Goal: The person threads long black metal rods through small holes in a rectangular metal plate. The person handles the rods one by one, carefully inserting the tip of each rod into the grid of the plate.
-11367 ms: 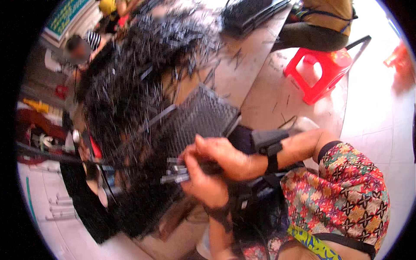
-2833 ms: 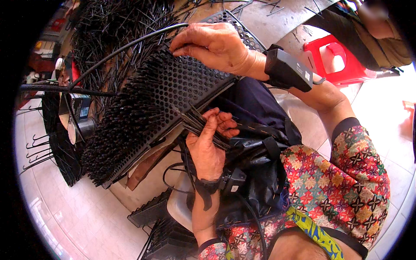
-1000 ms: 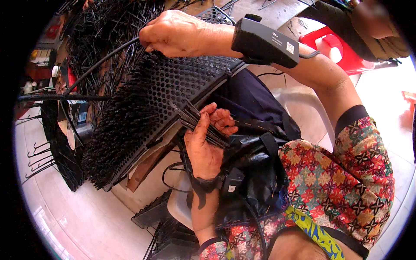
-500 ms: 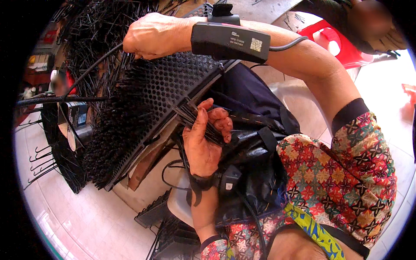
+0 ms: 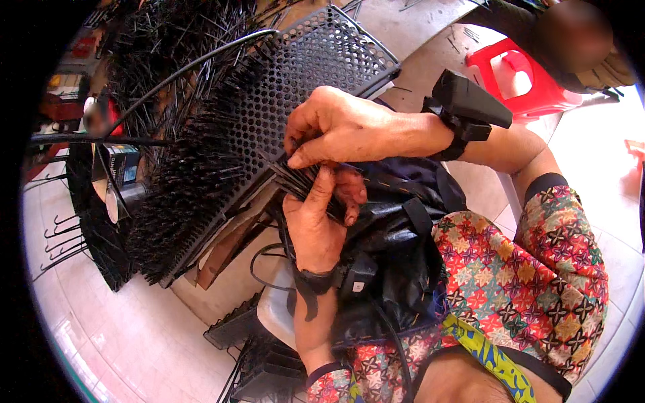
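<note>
My left hand is closed round a small bundle of thin black strips, their ends poking out past the thumb towards the board. My right hand has come down just above it, thumb and fingers pinched at the upper end of the bundle; whether it grips one strip or several is hidden. Left of both hands lies a tilted black perforated board. Its left part bristles with upright black strips, while rows of bare holes show on the part nearer my right hand.
A loose heap of black strips lies behind the board. A thin bent rod arches over it. At left are a metal can and hooked rods. A red plastic stool and another person are at upper right.
My right hand has moved down and right, from above the board to the bundle in my left hand. My left hand has barely moved and still grips the strips.
</note>
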Demonstrator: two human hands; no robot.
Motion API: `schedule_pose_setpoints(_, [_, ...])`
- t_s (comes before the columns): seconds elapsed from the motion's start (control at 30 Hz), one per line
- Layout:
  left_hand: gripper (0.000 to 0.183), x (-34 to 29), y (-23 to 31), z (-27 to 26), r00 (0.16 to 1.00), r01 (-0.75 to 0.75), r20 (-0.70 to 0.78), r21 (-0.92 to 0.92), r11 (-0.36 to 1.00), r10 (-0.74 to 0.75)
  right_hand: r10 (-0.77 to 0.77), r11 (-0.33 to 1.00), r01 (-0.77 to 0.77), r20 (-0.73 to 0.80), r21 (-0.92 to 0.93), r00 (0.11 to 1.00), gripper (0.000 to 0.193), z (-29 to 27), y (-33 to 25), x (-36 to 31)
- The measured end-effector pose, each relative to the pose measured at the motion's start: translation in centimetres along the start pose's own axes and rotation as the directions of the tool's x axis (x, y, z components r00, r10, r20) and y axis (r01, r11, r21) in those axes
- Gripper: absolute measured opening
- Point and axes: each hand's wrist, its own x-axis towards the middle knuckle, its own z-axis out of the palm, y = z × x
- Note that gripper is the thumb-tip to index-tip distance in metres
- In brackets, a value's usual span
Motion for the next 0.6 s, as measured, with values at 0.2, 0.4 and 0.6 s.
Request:
schedule_pose_setpoints(0.2, [0.028,0.0,0.4,1.0,0.985,-0.037,-0.170,-0.047,0.998,0.029,0.077,0.975,-0.045,-0.144,0.216,0.987,0.012,-1.0,-0.3,0.1])
schedule_pose_setpoints(0.4, [0.028,0.8,-0.7,-1.2,0.993,-0.007,-0.119,-0.249,0.969,-0.023,-0.156,0.944,0.278,-0.505,0.175,0.849,0.010,-2.8,-0.7,2.1])
schedule_pose_setpoints(0.6, [0.023,0.7,-1.2,-1.0,0.988,-0.042,-0.154,-0.310,0.950,-0.007,-0.592,0.797,0.546,-0.505,-0.257,0.628,0.011,-2.7,1.0,6.4])
